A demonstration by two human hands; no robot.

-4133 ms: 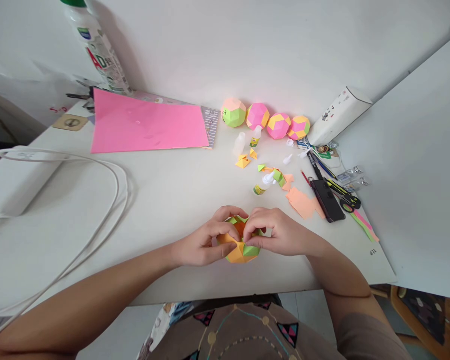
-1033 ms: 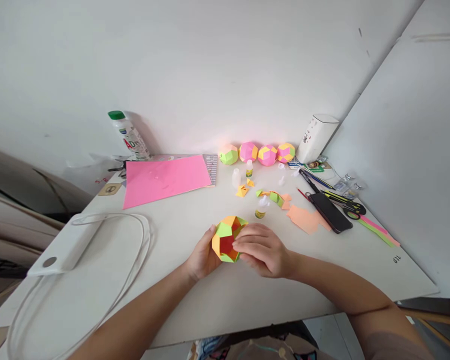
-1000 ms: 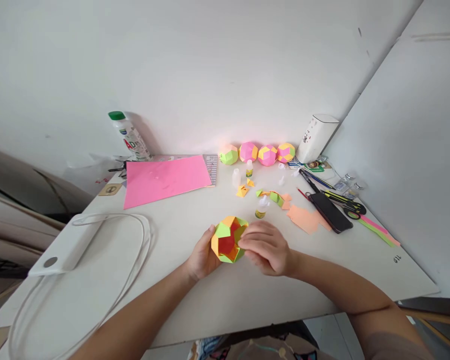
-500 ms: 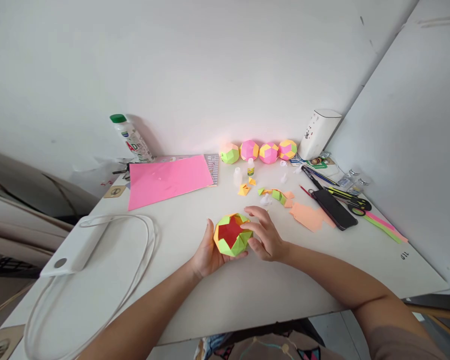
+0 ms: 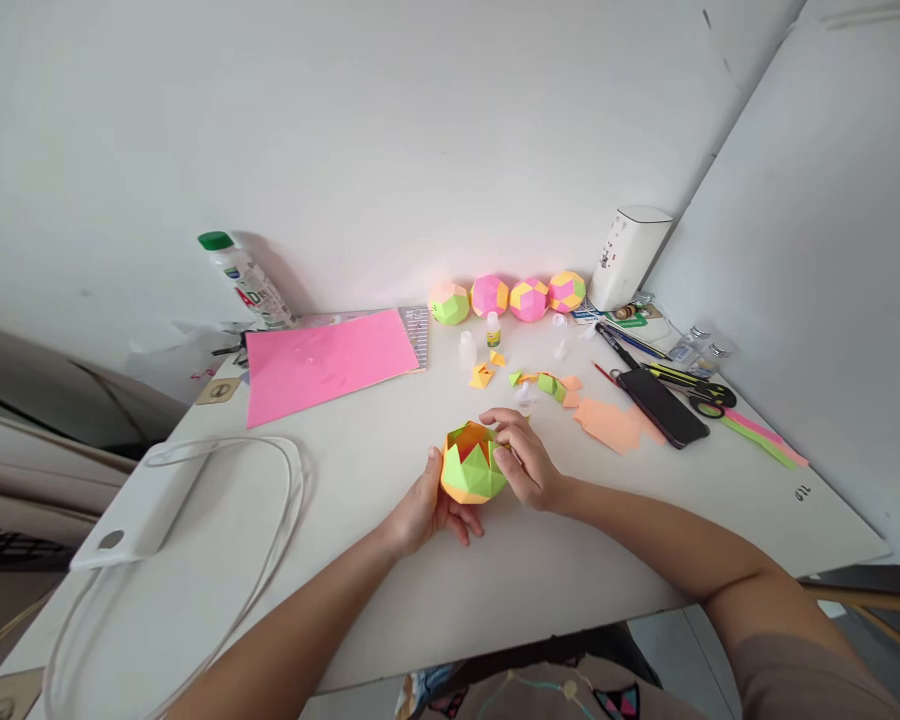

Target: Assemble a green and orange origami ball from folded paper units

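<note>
Left hand [image 5: 424, 510] cups the half-built green-and-orange paper ball [image 5: 472, 468], right hand [image 5: 525, 462] pinches its rim; best kept gentle so flaps stay uncrushed.

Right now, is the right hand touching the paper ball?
Touching: the head view shows the right hand with fingers on the rim of the paper ball.
</note>
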